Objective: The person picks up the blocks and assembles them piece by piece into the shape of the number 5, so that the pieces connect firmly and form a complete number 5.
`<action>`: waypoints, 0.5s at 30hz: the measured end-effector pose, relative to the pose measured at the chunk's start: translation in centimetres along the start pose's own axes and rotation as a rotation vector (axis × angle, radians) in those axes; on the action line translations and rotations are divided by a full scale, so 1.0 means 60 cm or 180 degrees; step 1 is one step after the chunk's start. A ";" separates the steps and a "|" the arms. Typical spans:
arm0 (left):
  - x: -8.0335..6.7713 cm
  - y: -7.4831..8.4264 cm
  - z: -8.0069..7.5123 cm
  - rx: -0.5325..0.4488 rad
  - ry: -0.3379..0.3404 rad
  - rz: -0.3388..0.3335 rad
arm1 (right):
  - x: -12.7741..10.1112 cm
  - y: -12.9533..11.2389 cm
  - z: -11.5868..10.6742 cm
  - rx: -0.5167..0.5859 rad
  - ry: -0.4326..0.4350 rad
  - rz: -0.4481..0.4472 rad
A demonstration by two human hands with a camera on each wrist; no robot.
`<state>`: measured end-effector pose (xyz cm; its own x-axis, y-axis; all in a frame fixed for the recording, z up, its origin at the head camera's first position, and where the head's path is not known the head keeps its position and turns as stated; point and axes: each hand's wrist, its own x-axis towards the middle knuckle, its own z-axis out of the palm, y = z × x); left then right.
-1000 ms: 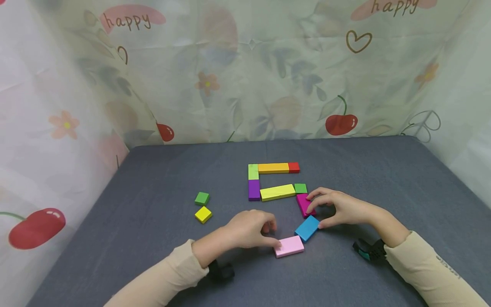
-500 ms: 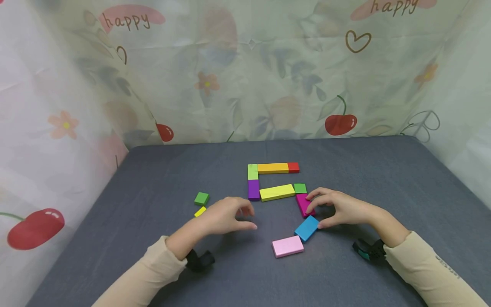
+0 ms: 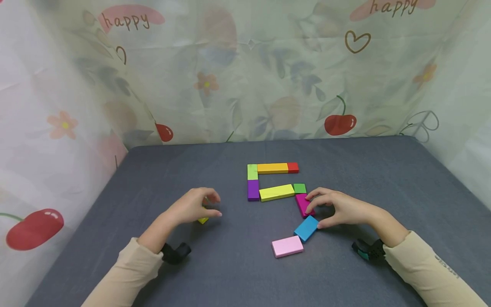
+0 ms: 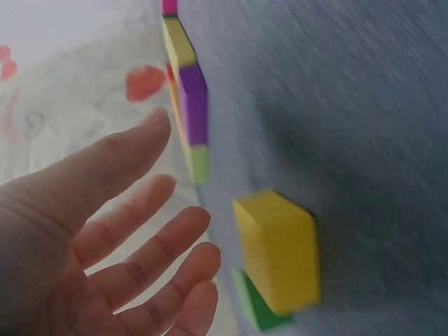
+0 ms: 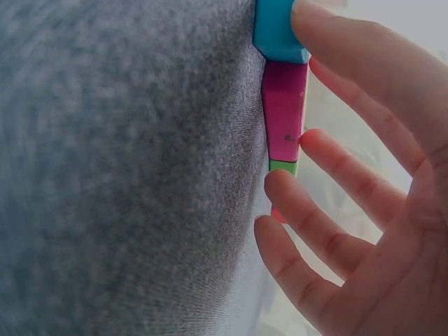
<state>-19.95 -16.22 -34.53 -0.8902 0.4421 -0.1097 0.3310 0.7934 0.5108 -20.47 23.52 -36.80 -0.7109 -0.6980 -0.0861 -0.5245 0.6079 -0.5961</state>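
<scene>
My left hand hovers above a small yellow block, holding nothing, its fingers loosely bent. In the left wrist view that yellow block and a green block lie past the fingertips; the hand mostly hides the green one in the head view. My right hand rests at the row of blocks, thumb at the edge of a blue block, fingertips at a magenta block. The right wrist view shows the thumb against the blue block. A pink block lies beside the blue one.
Farther back, a red block, an orange block, a light green block, a purple block, a long yellow block and a green block form a bent line. A printed curtain hangs behind the grey table.
My left hand has let go of the pink block and moved left across the table to the small yellow and green blocks. The right hand stays where it was.
</scene>
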 end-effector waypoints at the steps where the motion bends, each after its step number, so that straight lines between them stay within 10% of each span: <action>1: -0.001 -0.007 -0.001 -0.0020 0.0006 -0.0005 | 0.000 0.000 0.000 0.0003 -0.0001 0.0004; 15: -0.011 -0.050 -0.005 -0.0106 0.0001 -0.0009 | 0.000 0.000 0.001 -0.0008 0.0006 -0.0017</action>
<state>-20.46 -19.02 -35.73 -0.8913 0.4397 -0.1110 0.3179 0.7804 0.5385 -20.46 23.52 -36.84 -0.7090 -0.7005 -0.0813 -0.5297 0.6050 -0.5945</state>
